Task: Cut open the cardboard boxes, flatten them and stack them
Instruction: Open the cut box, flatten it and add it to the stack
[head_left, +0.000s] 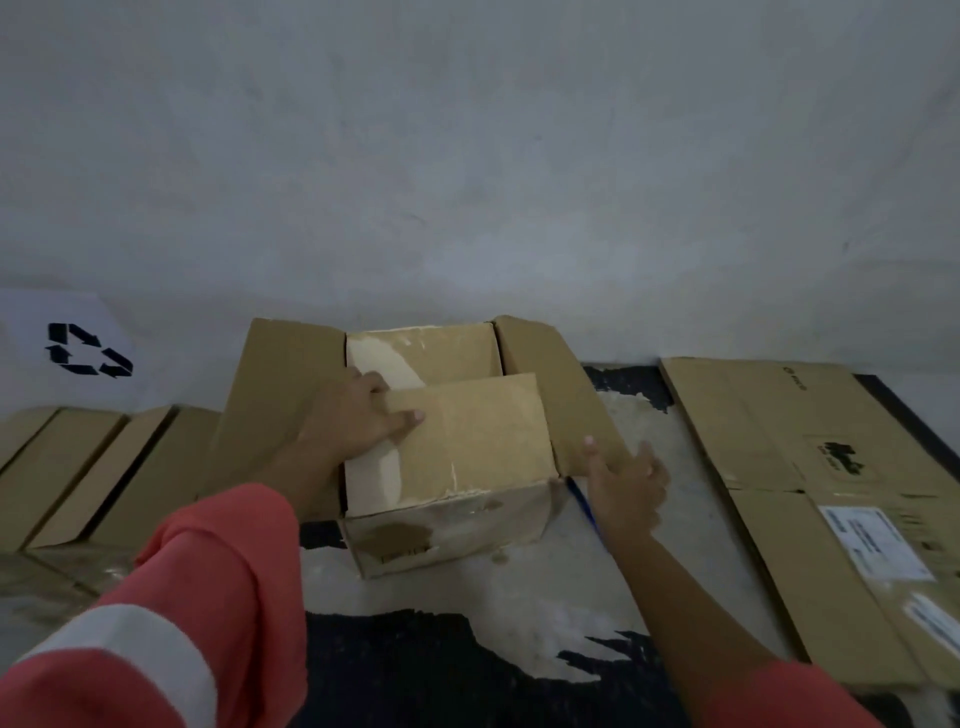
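Between a flat sheet (769, 431) on its right and flattened pieces (98, 467) on its left, box (447, 535) upright, flaps splayed. Grips the near flap (467, 436) with the left hand (353, 421); right hand (628, 483) loose, empty, just right of the box. Risks tearing that flap if yanked one-sided, or skidding the unbraced box.

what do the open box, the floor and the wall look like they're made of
Open box: cardboard, matte brown; folded flaps, creases and pale torn patches show it. Floor: probably concrete under worn black paint; rough pale areas show between ragged dark ones. Wall: likely painted plaster or concrete, matte grey-white and faintly mottled.
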